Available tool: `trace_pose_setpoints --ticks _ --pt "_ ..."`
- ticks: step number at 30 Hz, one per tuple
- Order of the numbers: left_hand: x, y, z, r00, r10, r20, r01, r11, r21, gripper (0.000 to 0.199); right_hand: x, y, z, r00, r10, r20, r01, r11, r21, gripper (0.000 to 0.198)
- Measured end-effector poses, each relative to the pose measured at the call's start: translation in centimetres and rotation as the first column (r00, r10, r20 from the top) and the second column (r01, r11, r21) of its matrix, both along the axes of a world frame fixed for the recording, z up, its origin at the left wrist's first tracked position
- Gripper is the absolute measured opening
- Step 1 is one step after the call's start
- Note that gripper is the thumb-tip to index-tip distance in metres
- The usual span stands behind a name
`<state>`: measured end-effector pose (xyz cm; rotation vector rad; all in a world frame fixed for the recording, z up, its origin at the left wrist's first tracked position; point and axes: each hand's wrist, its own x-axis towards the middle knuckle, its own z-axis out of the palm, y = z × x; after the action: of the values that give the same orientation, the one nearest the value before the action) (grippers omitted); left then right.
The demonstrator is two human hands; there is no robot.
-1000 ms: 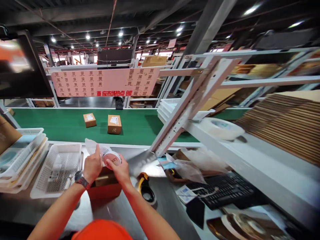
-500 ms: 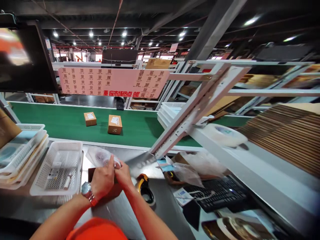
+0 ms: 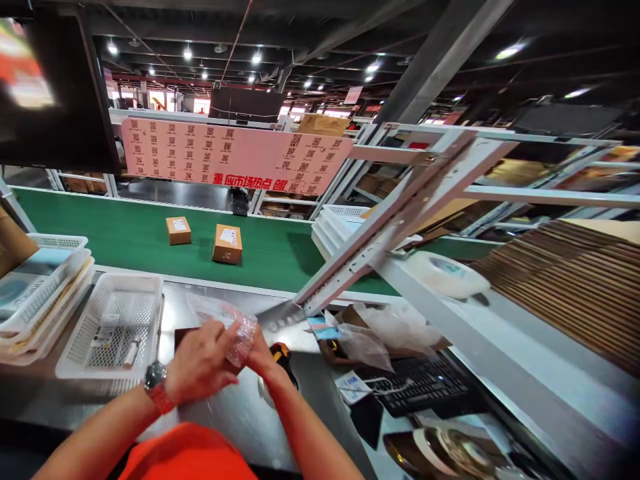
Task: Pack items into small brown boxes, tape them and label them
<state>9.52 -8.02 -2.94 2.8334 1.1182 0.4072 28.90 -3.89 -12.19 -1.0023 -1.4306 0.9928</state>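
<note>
Clear bubble wrap is bunched between my two hands above the metal bench. Around its right side my right hand is closed, with its fingers mostly hidden behind the plastic. My left hand, wearing a watch, grips the wrap from the left, its fingers bent over the near side and slightly blurred. What lies inside the wrap cannot be made out. Under the hands is a brown cardboard box, largely covered by them. A tape dispenser is partly behind my right forearm.
Left of my hands is a white basket holding a small white item. Stacked baskets stand farther left. Two cartons sit on the green conveyor. A metal post, keyboard and cardboard stack are on the right.
The wrapped bundle has turned and come nearer to me. My left hand has shifted down and left, its fingers less tightly clasped. The camera view has shifted slightly.
</note>
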Motion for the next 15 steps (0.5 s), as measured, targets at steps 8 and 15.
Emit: trace_pose_setpoints --ticks 8,15 --pt "-3.9 7.4 1.7 0.993 0.011 -0.120 -0.040 0.971 -0.237 0.049 1.3 -0.1 3.8 0.928 0.231 0.293 -0.284 0.946 0.153 0.034" --pt "-4.3 7.2 -2.2 0.987 0.041 -0.153 -0.079 0.965 -0.248 0.034 3.0 0.1 1.7 0.822 0.269 0.502 -0.305 0.952 -0.012 0.038"
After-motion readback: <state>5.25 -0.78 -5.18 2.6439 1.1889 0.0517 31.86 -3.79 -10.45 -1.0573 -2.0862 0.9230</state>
